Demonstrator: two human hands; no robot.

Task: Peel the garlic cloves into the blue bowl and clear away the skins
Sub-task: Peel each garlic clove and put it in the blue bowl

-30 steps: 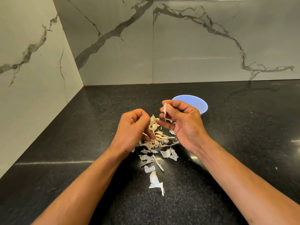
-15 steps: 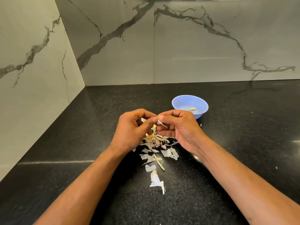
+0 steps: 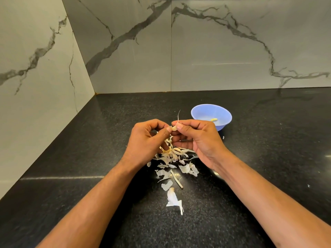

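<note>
Round plastic bowl: pale blue. Peeled clove inside: yellowish. Papery garlic skins: off-white. Speckled stone countertop was black; marble-look wall panels were grey-veined

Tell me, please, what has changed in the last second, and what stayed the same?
The right hand came down from in front of the blue bowl to meet the left hand. Both now pinch one garlic clove, and a thin strip of skin stands up from it. The bowl with its one peeled clove and the pile of skins stayed put.
</note>
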